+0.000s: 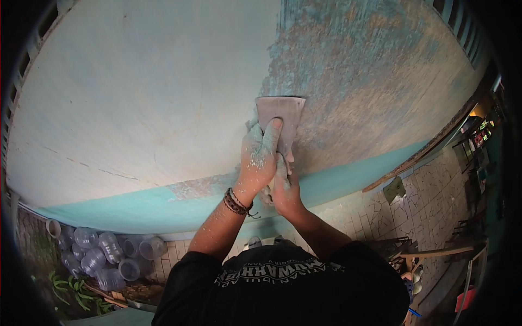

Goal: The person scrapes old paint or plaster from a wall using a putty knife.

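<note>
Both hands grip a wide-bladed paint scraper [290, 112] in front of a painted wall [163, 89]. My left hand [259, 153] has its thumb pressed flat along the blade, and pale dust and paint flakes coat its skin. Lower down, my right hand [287, 189] is closed around the handle, which is mostly hidden by the fingers. The blade's straight edge points up, at the border between smooth pale paint and a rough scraped patch [326, 81] with blue-green remnants. Whether the edge touches the wall is hard to tell.
A turquoise band [122, 214] runs along the wall's base, with a scraped spot left of my hands. Several clear plastic containers [96, 256] lie at lower left beside green plants [73, 289]. Cracked tiles [424, 195] cover the floor; wooden pieces [436, 252] stand at lower right.
</note>
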Motion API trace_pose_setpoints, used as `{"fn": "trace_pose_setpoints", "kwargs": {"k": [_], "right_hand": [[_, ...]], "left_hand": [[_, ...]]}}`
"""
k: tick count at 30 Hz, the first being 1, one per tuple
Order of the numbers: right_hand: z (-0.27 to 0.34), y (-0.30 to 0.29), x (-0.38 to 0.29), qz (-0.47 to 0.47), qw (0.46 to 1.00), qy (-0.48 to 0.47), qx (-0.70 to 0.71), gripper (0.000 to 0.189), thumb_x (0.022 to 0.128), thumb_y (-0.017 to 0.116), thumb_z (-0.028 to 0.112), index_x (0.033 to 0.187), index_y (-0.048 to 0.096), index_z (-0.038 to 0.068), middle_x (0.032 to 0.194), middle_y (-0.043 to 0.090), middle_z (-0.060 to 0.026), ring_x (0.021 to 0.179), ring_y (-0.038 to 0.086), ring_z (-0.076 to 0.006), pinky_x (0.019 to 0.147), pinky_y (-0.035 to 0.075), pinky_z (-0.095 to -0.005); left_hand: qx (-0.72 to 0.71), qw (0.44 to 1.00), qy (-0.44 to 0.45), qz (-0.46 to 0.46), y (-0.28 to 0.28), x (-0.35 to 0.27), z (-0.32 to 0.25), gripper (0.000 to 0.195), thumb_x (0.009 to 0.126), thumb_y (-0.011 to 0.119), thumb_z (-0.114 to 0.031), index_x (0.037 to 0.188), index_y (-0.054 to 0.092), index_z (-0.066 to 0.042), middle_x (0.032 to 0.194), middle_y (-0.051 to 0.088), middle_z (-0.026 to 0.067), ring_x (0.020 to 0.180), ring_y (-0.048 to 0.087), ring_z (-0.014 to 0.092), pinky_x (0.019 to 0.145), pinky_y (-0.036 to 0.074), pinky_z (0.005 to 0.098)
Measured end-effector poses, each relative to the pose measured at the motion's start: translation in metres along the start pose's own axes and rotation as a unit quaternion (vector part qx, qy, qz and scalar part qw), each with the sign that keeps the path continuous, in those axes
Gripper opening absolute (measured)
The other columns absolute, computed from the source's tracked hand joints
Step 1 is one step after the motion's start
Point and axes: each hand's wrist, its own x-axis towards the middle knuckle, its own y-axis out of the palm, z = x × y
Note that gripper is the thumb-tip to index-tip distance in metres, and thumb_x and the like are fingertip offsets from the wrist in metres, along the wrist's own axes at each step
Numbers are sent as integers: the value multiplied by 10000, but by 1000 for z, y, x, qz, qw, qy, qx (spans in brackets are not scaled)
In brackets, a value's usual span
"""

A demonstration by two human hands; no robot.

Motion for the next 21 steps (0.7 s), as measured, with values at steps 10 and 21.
{"fn": "trace_pose_setpoints", "kwargs": {"k": [10, 21], "right_hand": [[0, 14, -2, -23, 1000, -18, 4, 297, 1012, 334, 311, 907, 399, 41, 509, 425, -35, 354, 431, -129, 319, 339, -285], [-12, 17, -10, -38, 999, -28, -14, 311, 1009, 342, 339, 892, 403, 56, 516, 429, -37, 359, 429, -134, 317, 328, -287]], "left_hand": [[-10, 1000, -15, -6, -5, -2, -3, 358, 978, 460, -345, 919, 497, 7, 577, 569, 79, 418, 538, 149, 406, 434, 270], [-6, 1000, -5, 30, -13, -2, -1, 353, 978, 463, -330, 895, 514, 9, 578, 567, 68, 446, 543, 132, 424, 436, 261]]}}
